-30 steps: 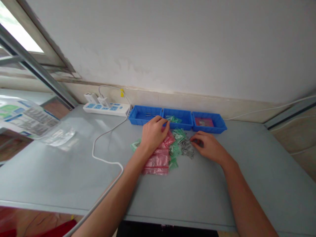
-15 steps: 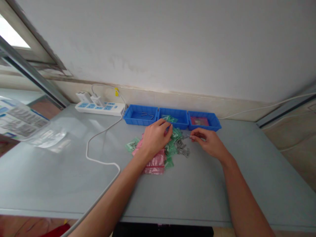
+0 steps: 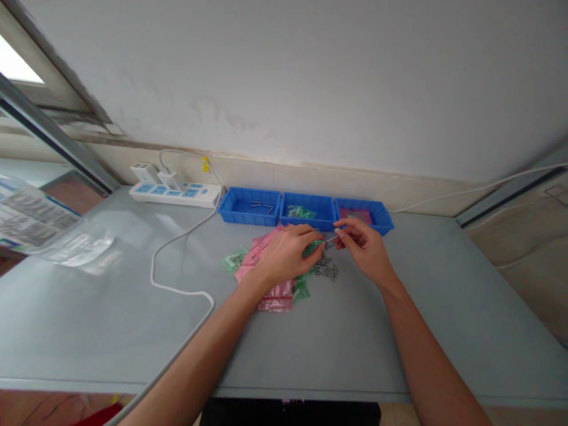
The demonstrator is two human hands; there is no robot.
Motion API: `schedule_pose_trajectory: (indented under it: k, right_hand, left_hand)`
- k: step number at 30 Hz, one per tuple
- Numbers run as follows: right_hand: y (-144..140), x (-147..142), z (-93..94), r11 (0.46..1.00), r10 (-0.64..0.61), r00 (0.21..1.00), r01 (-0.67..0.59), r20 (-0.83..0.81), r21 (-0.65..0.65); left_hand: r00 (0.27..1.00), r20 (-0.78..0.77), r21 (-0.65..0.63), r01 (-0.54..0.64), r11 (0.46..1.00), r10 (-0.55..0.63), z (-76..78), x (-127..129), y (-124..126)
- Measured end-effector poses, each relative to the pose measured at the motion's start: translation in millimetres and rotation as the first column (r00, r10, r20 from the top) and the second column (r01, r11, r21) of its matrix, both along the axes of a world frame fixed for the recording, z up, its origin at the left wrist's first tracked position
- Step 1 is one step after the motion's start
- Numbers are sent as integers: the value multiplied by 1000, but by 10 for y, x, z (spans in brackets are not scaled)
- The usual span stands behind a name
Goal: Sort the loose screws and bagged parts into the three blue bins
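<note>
My left hand [image 3: 286, 253] lies over the pile, its thumb and fingers closed around a small green plastic bag [image 3: 313, 248]. Between the thumb and fingertips of my right hand [image 3: 364, 245] is a thin metal screw [image 3: 331, 239], its tip pointing left, close to the green bag. Loose metal screws [image 3: 327, 271] lie in a heap below both hands. Pink plastic bags [image 3: 277, 299] spread under my left hand and wrist, with another green bag [image 3: 234, 259] at their left side. My left hand covers part of the pile.
Three blue trays stand along the wall: the left tray [image 3: 226, 213] holds bent metal rods, the middle tray [image 3: 326, 223] green bags, the right tray [image 3: 385, 223] a pink bag. A power strip [image 3: 195, 200], a white cable [image 3: 177, 289] and a clear plastic package [image 3: 80, 248] are at left.
My left hand has moved right and now closes around a green bag. My right hand has come left and slightly up with the screw, bringing the two hands close together.
</note>
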State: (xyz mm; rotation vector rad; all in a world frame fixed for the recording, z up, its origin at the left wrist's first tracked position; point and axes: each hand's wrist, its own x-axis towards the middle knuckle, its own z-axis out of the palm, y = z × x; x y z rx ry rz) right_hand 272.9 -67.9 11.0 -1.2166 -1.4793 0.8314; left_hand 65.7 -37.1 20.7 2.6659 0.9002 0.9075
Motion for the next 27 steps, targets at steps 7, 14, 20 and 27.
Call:
schedule_pose_trajectory:
  k: [7, 14, 20, 27]
  right_hand:
    - [-6, -45, -12, 999, 39, 999, -39, -8, -7]
    - [10, 41, -40, 996, -23, 956, -2, 294, 85]
    - [11, 134, -104, 990, -15, 797, -72, 604, 119]
    - [19, 168, -155, 985, 111, 725, -173, 680, 25]
  left_hand:
    - [996, -92, 3, 16, 1000, -15, -33, -3, 33]
    - [895, 92, -8, -437, 900, 436, 31, -377, 295]
    - [790, 34, -59, -610, 790, 613, 2, -587, 424]
    - [878, 3, 3, -478, 878, 478, 63, -325, 226]
